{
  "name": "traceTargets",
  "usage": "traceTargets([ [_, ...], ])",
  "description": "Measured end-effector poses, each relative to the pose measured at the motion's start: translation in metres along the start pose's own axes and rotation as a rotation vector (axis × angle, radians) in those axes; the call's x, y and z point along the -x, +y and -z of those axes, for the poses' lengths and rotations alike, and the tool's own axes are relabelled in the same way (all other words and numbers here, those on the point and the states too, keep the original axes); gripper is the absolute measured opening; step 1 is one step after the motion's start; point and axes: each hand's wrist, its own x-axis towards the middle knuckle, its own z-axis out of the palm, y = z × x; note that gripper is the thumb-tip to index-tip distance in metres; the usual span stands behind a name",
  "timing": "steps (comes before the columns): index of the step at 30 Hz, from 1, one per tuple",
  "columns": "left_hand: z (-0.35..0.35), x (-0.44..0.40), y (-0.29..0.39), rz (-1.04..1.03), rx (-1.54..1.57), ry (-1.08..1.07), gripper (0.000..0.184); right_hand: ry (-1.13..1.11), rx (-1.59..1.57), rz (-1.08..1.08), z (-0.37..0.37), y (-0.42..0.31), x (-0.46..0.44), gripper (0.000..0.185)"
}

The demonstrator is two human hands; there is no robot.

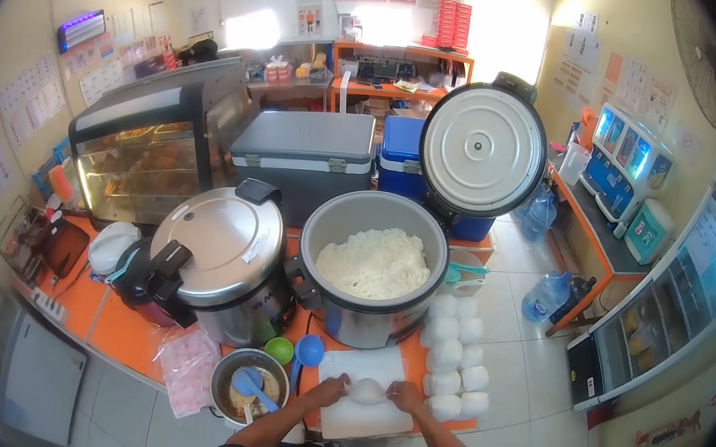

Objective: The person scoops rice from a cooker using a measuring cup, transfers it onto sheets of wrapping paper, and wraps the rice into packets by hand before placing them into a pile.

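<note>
Low in the view, a rounded white rice portion (368, 391), which looks wrapped in paper, lies on a stack of white paper sheets (366, 423). My left hand (330, 390) pinches its left end, and my right hand (406, 398) pinches the right end. Several wrapped white rice packs (446, 355) sit in rows to the right. Behind the paper stands an open rice cooker (368, 313) holding a mound of cooked rice (376, 263). A blue scoop (310, 350) and a green cup (279, 350) lie left of the paper.
A pot (221, 382) with a blue ladle (249, 383) stands front left, beside a plastic bag (185, 367). A closed rice cooker (216, 243) is behind it. The raised lid (483, 149), cooler boxes (304, 138) and a glass food warmer (141, 155) stand farther back.
</note>
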Motion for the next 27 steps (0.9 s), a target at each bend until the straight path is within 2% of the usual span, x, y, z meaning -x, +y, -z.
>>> traceTargets([
  [2, -0.003, -0.019, -0.014, 0.124, -0.039, -0.018, 0.045, -0.053, 0.067, -0.053, -0.010, 0.010, -0.020, 0.025],
  [4, -0.007, -0.029, -0.011, 0.178, -0.144, -0.015, 0.050, -0.115, 0.480, -0.247, -0.023, 0.006, -0.039, 0.029],
  [5, -0.005, -0.034, -0.009, 0.228, -0.248, -0.008, 0.054, -0.115, 0.478, -0.241, -0.027, 0.001, -0.039, 0.029],
  [6, -0.002, -0.033, 0.002, 0.230, -0.249, -0.005, 0.054, 0.003, 0.456, -0.314, -0.023, -0.014, -0.032, 0.026],
  [7, 0.001, -0.028, 0.019, 0.238, -0.374, -0.031, 0.045, 0.122, 0.434, -0.390, -0.019, -0.021, -0.026, 0.023],
  [8, 0.002, -0.025, 0.029, 0.244, -0.501, -0.058, 0.036, 0.123, 0.434, -0.392, -0.019, -0.021, -0.025, 0.023],
  [9, -0.003, -0.020, 0.028, 0.244, -0.501, -0.061, 0.036, 0.098, 0.483, -0.323, -0.021, -0.021, -0.021, 0.019],
  [11, -0.015, -0.009, 0.012, 0.031, -0.632, 0.006, 0.023, 0.074, 0.528, -0.249, -0.027, -0.018, -0.013, 0.016],
  [12, -0.011, 0.000, 0.014, 0.034, -0.638, 0.007, 0.023, 0.111, 0.378, -0.141, -0.028, -0.013, -0.003, 0.013],
  [13, -0.008, 0.012, 0.019, -0.004, -0.486, 0.084, 0.018, 0.146, 0.229, -0.032, -0.024, -0.011, 0.003, 0.011],
  [14, -0.005, 0.024, 0.023, -0.034, -0.329, 0.160, 0.015, 0.139, 0.225, -0.025, -0.023, -0.010, 0.006, 0.011],
  [16, -0.008, 0.019, 0.010, 0.013, -0.330, 0.100, 0.019, 0.045, 0.176, 0.022, -0.011, -0.010, 0.019, 0.012],
  [18, -0.011, 0.000, -0.005, 0.047, -0.330, 0.042, 0.023, -0.037, 0.111, -0.034, -0.004, -0.001, 0.009, 0.015],
  [20, -0.011, -0.015, -0.006, 0.316, -0.210, -0.081, 0.032, -0.125, 0.041, -0.091, -0.005, 0.004, -0.004, 0.019],
  [21, -0.006, -0.019, 0.005, 0.316, -0.207, -0.086, 0.032, -0.140, 0.169, -0.168, -0.004, 0.002, -0.015, 0.022],
  [22, 0.004, -0.023, 0.023, 0.454, -0.253, -0.077, 0.033, -0.152, 0.298, -0.245, -0.004, -0.002, -0.022, 0.025],
  [23, 0.007, -0.027, 0.036, 0.590, -0.298, -0.069, 0.035, -0.151, 0.299, -0.250, -0.007, -0.011, -0.023, 0.025],
  [24, 0.000, -0.030, 0.041, 0.586, -0.296, -0.071, 0.035, -0.015, 0.418, -0.270, -0.012, -0.024, -0.023, 0.023],
  [25, -0.005, -0.033, 0.043, 0.520, -0.491, -0.018, 0.031, 0.124, 0.536, -0.285, -0.017, -0.032, -0.027, 0.023],
  [26, -0.009, -0.034, 0.045, 0.451, -0.686, 0.037, 0.028, 0.128, 0.537, -0.283, -0.020, -0.039, -0.031, 0.023],
  [27, -0.015, -0.032, 0.045, 0.451, -0.687, 0.039, 0.028, 0.094, 0.457, -0.291, -0.031, -0.037, -0.036, 0.024],
])
